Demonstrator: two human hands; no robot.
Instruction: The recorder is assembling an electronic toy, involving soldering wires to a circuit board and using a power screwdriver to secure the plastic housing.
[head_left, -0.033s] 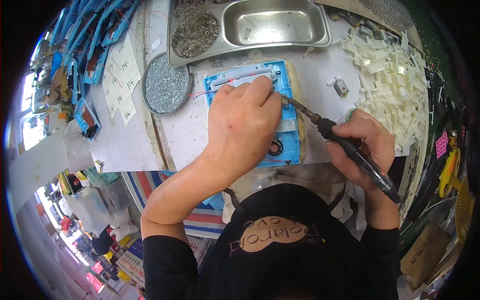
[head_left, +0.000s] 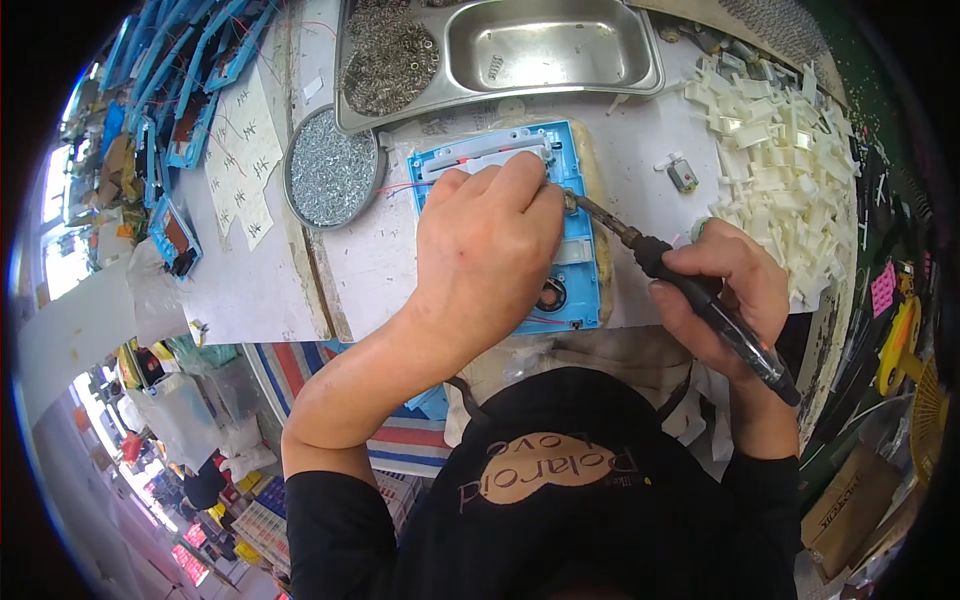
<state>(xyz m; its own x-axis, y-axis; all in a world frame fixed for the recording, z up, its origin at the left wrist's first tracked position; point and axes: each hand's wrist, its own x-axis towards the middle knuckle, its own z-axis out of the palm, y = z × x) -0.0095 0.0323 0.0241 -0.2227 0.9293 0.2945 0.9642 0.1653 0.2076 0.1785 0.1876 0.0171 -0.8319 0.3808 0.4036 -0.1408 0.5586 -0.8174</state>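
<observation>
A light-blue plastic housing (head_left: pixel 585 290) lies on the work table before me, with white parts, thin wires and a small round speaker (head_left: pixel 551 294) inside it. My left hand (head_left: pixel 492 240) is over the housing, its fingers curled down into it; the fingertips and whatever they grip are hidden. My right hand (head_left: pixel 735 290) is closed around the black handle of a soldering iron (head_left: pixel 690 290). The iron's metal shaft slants up and left across the housing's right edge. Its front end is beside my left fingers, close to a small metal part (head_left: pixel 570 200).
A round tin of small screws (head_left: pixel 333 170) stands left of the housing. Behind is a steel sink-like tray (head_left: pixel 455 90) holding many small metal pieces. White plastic parts (head_left: pixel 765 150) are heaped at right, near a small motor (head_left: pixel 682 175). Blue housings (head_left: pixel 190 130) are stacked at far left.
</observation>
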